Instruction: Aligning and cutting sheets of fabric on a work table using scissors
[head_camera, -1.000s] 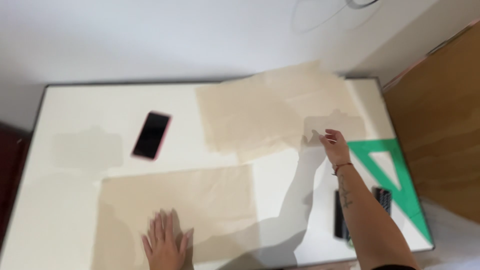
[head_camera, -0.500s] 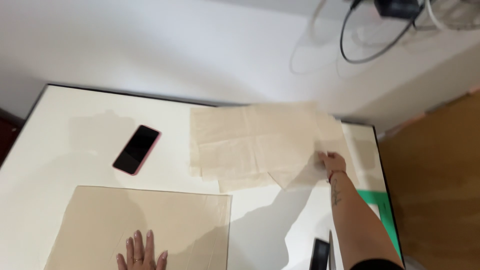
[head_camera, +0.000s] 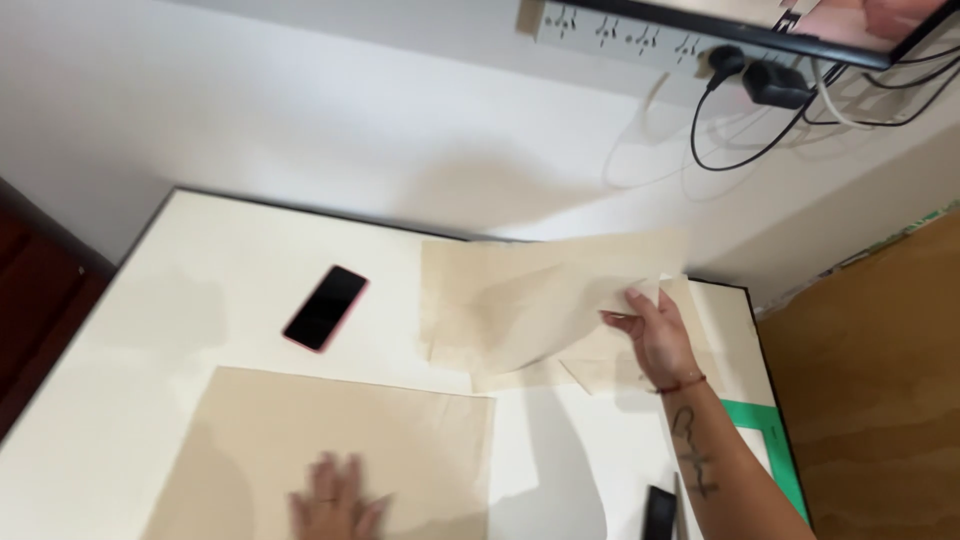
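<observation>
Lifted since earlier, the thin sheet (head_camera: 540, 300) hangs pinched in the right hand (head_camera: 655, 335) near the table's (head_camera: 150, 300) far edge; the left hand (head_camera: 335, 500) presses flat, fingers spread, on brown paper (head_camera: 330, 430).

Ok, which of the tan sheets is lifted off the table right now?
The pale sheet at the far side, pinched by the right hand. The darker sheet nearer the person lies flat under the left hand.

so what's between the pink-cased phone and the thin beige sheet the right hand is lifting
Only bare white tabletop in the head view, between the pink-cased phone and the thin beige sheet held by the right hand.
</observation>
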